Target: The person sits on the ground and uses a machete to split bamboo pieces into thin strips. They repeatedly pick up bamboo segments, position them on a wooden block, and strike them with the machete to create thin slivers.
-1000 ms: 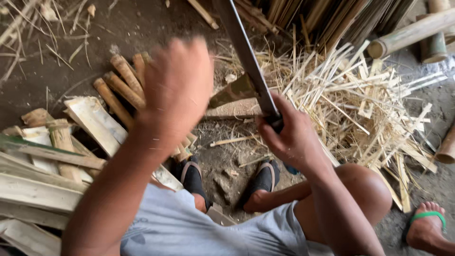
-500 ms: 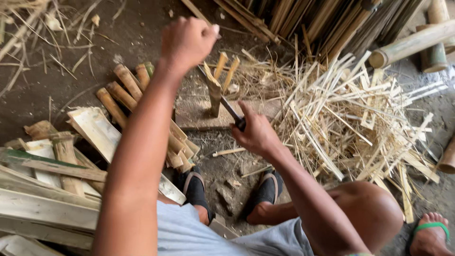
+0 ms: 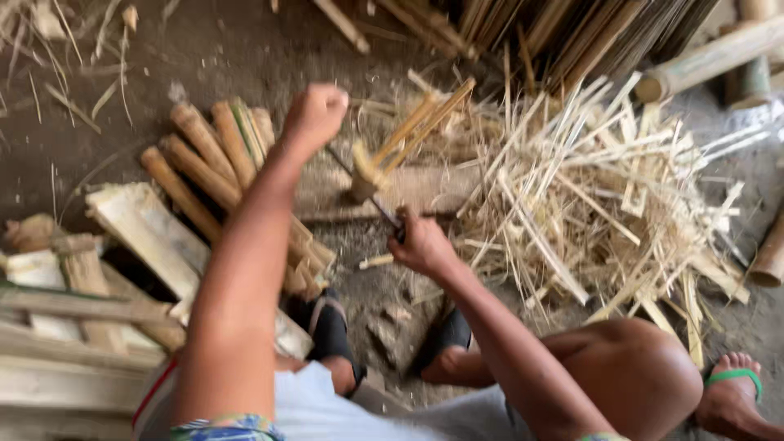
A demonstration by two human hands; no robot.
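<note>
My right hand [image 3: 420, 245] is shut on the handle of a long dark knife [image 3: 371, 200]. Its blade runs up and left into the base of a short bamboo piece [image 3: 367, 167], which stands on a flat wooden block [image 3: 433, 192]. The piece's split strips [image 3: 425, 118] splay up to the right. My left hand [image 3: 314, 114] is a closed fist with nothing in it, held just up and left of the blade's far end. Motion blur hides whether the fist touches the blade.
Round bamboo lengths [image 3: 204, 151] and split slabs [image 3: 135, 229] lie at the left. A heap of pale bamboo slivers [image 3: 588, 204] covers the right. Long poles [image 3: 710, 57] lie at the top right. My feet in black sandals [image 3: 331, 327] rest below the block, a green-strapped foot [image 3: 735, 392] at the bottom right.
The knife, raised with its blade up a second ago, has come down into the bamboo piece. My left hand closed into a fist and dropped toward the blade. The strips have splayed apart.
</note>
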